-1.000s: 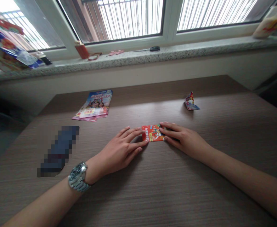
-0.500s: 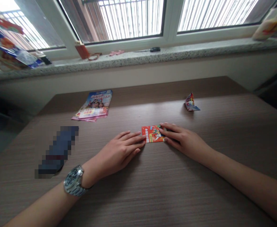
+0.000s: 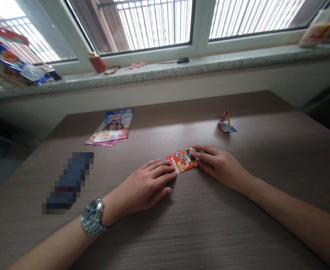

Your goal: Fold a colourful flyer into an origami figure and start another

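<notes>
A small red printed leaflet (image 3: 182, 160), with cartoon figures and white lettering, lies tilted on the table between my hands. My left hand (image 3: 148, 183), a metal watch (image 3: 93, 216) on its wrist, rests its outstretched fingertips on the leaflet's left end. On the right end lie the fingertips of my right hand (image 3: 222, 163), its fingers extended and slightly apart. Neither hand is wrapped round the paper. Beyond the right hand stands a folded colourful paper piece (image 3: 226, 123) with a pointed top.
A stack of colourful flyers (image 3: 113, 125) lies at the table's back left. Nearer me is a pixelated dark object (image 3: 71, 180). The windowsill (image 3: 142, 75) behind the wooden table (image 3: 165, 232) carries a snack bag (image 3: 10, 62), a red-brown case (image 3: 97, 63) and a dark-handled tool (image 3: 182, 60).
The leaflet has turned, its left end coming nearer me and its right end tipping away. My left hand has shifted slightly toward me, its thumb farther out; the right hand has barely moved.
</notes>
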A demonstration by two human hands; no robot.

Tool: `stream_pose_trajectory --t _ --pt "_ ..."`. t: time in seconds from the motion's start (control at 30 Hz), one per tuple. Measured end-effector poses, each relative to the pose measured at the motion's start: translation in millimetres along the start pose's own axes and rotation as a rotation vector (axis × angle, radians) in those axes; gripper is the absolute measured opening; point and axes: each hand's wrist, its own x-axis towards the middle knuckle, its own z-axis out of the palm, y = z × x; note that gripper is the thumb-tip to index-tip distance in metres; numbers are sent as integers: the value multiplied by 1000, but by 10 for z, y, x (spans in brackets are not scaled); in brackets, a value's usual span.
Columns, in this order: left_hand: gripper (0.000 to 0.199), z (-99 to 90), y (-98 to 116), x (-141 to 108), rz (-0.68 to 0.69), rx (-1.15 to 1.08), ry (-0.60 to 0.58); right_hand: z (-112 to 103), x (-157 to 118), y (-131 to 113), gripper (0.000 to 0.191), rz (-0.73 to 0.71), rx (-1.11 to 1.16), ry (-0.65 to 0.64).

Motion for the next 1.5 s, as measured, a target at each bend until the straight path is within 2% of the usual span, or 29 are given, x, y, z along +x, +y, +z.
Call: stream_pose_trajectory --t 0.13,0.37,0.5,0.6,0.7,0.83,0.93,1.07,1.2,1.37,1.5 --pt "44 11 103 68 -35 22 6 -46 13 -46 31 -7 9 36" --pt "47 32 257 240 -76 63 -7 10 2 -137 36 -121 -25 -92" --pt "47 45 268 303 -56 44 18 48 -11 -100 37 -123 -21 -95" --pt "39 32 200 337 -65 -6 47 42 -7 -82 36 -124 -8 -86" --pt "37 40 62 383 -154 -31 146 27 2 -71 36 -135 6 -100" --pt "47 111 -114 452 -204 -24 177 17 5 -56 34 -137 14 -108" --pt "51 179 -169 482 -202 -20 172 14 0 -53 33 -135 45 -101" --pt "54 237 -151 489 -197 -13 181 1 24 -60 30 -88 119 -103" --pt "53 259 -108 501 -227 -8 202 -29 132 -33 19 0 211 -89" --pt "52 267 -89 518 -238 -9 195 -12 336 68 6 176 231 -59" --pt "49 262 -89 520 -243 6 178 59 432 133 5 205 187 -78"
